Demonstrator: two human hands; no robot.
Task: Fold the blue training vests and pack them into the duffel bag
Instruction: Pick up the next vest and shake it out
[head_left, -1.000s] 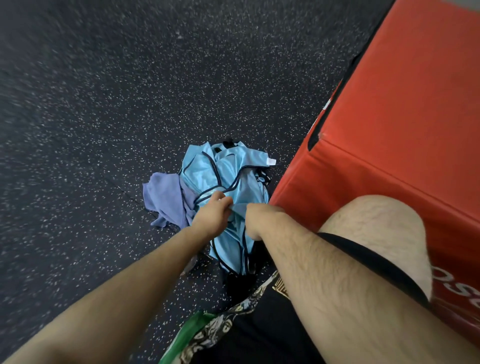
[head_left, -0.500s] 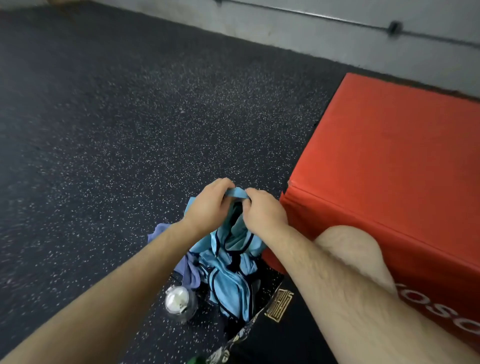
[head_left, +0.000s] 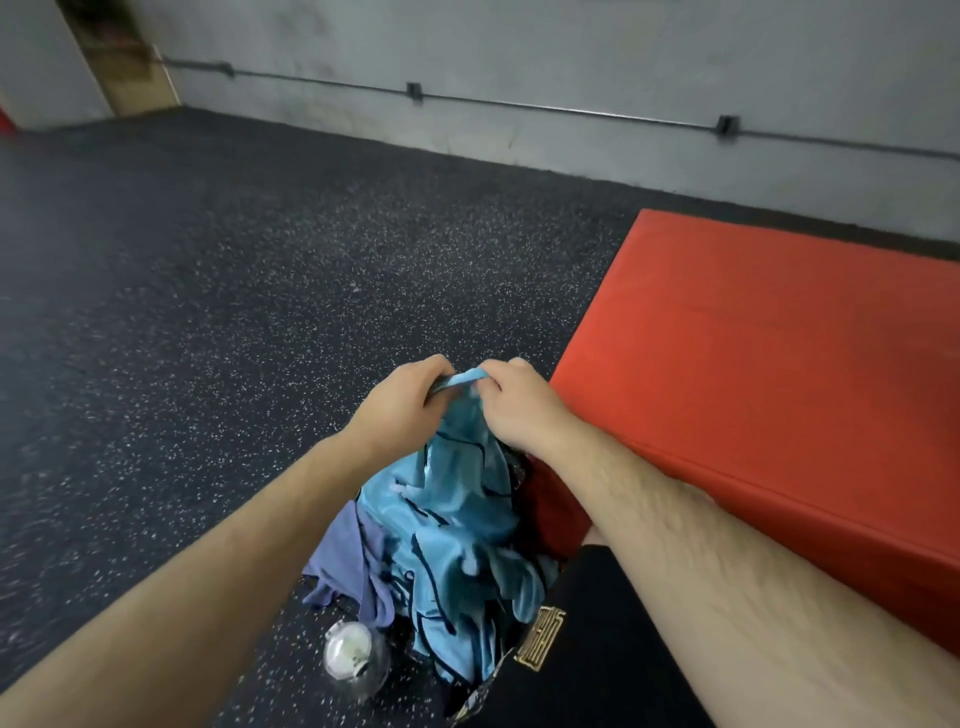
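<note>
Two hands (head_left: 400, 410) (head_left: 524, 410), one red box (head_left: 753, 364), one bottle (head_left: 356, 657) (vests (head_left: 447, 519) bunched, uncountable)

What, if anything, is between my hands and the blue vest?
Nothing visible. The left hand and right hand both pinch the top edge of the blue vest. A purple cloth and a clear bottle lie lower down, clear of the grip. No duffel bag shows, so that path cannot be judged.

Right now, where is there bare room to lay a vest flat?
The top of the red block is bare; so is the speckled floor ahead and left of the hands, up to the wall. Crowded: below the hands, where blue vests, a purple cloth and a clear bottle bunch beside the block.
</note>
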